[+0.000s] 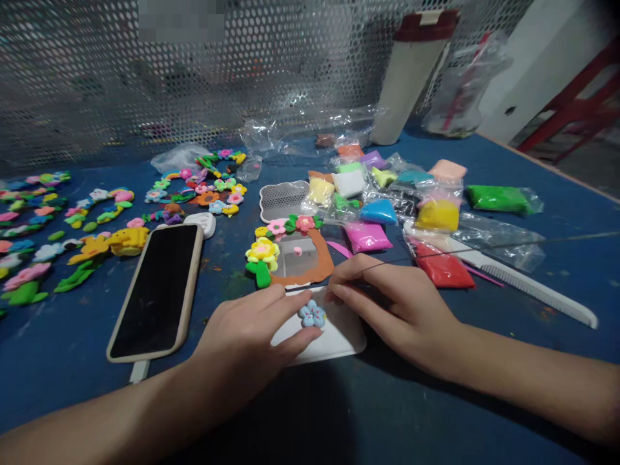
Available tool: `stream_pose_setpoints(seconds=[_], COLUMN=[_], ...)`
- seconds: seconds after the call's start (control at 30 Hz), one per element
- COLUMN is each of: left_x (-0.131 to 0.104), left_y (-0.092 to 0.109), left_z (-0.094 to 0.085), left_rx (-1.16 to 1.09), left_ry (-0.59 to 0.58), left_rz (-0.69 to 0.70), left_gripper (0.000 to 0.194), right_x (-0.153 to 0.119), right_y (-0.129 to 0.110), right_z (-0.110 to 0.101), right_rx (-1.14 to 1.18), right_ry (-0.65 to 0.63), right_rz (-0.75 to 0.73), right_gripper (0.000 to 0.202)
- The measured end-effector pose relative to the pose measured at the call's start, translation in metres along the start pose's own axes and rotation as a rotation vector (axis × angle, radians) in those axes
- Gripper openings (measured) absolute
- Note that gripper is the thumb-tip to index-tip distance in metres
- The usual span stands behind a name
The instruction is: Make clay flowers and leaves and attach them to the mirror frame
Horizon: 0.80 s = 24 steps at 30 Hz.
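Note:
A light blue clay flower with small pink marks lies over a white flat panel. My left hand has its thumb and index finger around the flower, one at each side. Just right of it, my right hand is closed, its fingertips together at the panel's upper edge; what they pinch, if anything, is hidden. Beyond the fingers stands a mirror with a brown clay border. Yellow, pink and red clay flowers and green leaves sit along its left and top.
Left of my hands lies a phone with a cable. Clay-decorated pieces spread across the far left. Bagged clay, a white comb and a bottle stand or lie to the right. A perforated metal sheet closes the back.

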<state>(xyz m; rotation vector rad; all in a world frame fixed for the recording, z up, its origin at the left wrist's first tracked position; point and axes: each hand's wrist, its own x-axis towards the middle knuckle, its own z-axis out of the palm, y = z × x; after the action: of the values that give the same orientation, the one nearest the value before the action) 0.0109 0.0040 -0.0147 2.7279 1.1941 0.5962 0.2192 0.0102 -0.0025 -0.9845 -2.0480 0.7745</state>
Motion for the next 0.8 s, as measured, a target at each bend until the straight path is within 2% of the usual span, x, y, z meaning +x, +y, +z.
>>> stream_pose_setpoints(seconds=[0.8], left_x=[-0.0004], left_y=[-0.0007], left_z=[0.0011], left_rx=[0.014], left_ry=[-0.003], left_rz=[0.005], left_gripper=[0.028], right_x=[-0.0006], right_y=[0.0002], right_z=[-0.0005], right_rx=[0.014], right_ry=[-0.024], right_rz=[-0.017], right_gripper=[0.01])
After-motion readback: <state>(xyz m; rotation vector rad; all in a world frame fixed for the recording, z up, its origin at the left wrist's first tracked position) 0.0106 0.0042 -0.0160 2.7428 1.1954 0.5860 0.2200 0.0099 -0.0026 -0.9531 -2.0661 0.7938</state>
